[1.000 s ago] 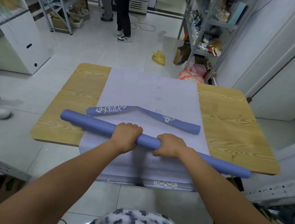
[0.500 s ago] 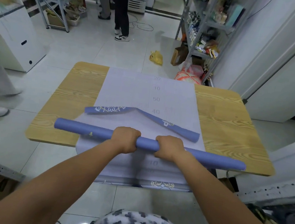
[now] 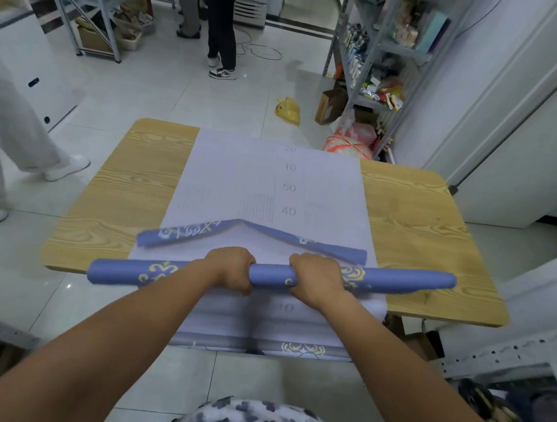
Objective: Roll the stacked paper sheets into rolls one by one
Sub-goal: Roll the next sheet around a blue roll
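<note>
A: What could go wrong here?
B: The grip of the left hand (image 3: 231, 269) and of the right hand (image 3: 316, 279) is closed round the middle of the long blue paper roll (image 3: 270, 274), over the near edge of the wooden bench (image 3: 413, 229). Its unheld ends could loosen or sag.
A: Counts?
B: 1 roll, 1 curled-edge sheet (image 3: 327, 247), 1 pale lilac paper stack (image 3: 239, 180). How many sheets it holds, I cannot tell.

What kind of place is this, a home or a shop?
Most likely a small shop or its stockroom: a metal rack crowded with packaged goods stands at the right, a second rack at the left, and a white glass-topped cabinet, perhaps a display freezer, beside it.
</note>
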